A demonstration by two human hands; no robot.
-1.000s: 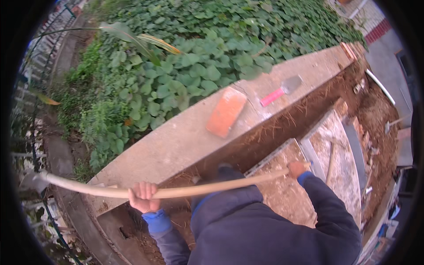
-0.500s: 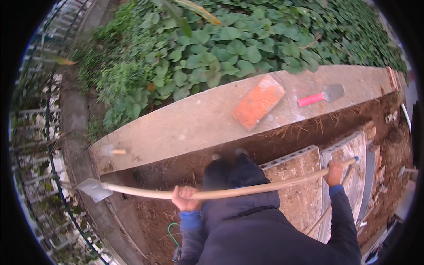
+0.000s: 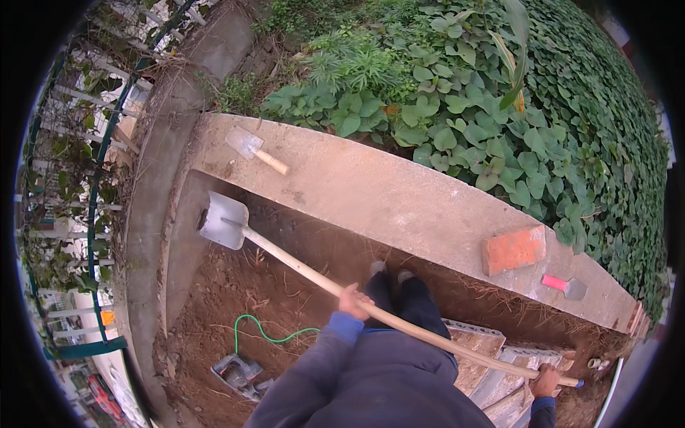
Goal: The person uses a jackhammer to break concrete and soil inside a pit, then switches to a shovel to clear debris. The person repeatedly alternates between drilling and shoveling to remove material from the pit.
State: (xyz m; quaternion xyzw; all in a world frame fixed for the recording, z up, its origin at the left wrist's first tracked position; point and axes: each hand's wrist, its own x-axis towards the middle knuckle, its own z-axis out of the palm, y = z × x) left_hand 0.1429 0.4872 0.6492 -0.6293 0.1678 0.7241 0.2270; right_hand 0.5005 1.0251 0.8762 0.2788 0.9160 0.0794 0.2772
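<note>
the left hand [image 3: 354, 302] was closed around the middle of a long wooden shovel [image 3: 300, 267], and the right hand [image 3: 546, 380] was closed around the handle's near end, low at the right. both grips looked firm, fingers wrapped round the pale shaft. the shaft ran up and to the left from the hands, and the grey metal blade [image 3: 222, 220] sat at the far left end, raised a little above the brown dirt [image 3: 242, 285] of the trench, close to the concrete wall [image 3: 399, 200]. whether the blade carried any soil could not be told.

the person stood in the trench, shoes [image 3: 389, 269] just beside the wall's foot. a green hose [image 3: 267, 332] curled across the dirt near the left arm, leading toward a grey tool [image 3: 239, 372] lying on the ground. on top of the wall lay a small trowel [image 3: 255, 150] at the far left, an orange brick [image 3: 514, 250] to the right, and a pink-handled trowel [image 3: 564, 286] just beyond the brick. green vines [image 3: 499, 107] covered the ground behind the wall, and a green fence [image 3: 85, 214] ran down the left side.

the step in hand looked like digging, with the blade poised over the corner of the trench. a downward push there would call for keeping the blade clear of the hose and the wall.
</note>
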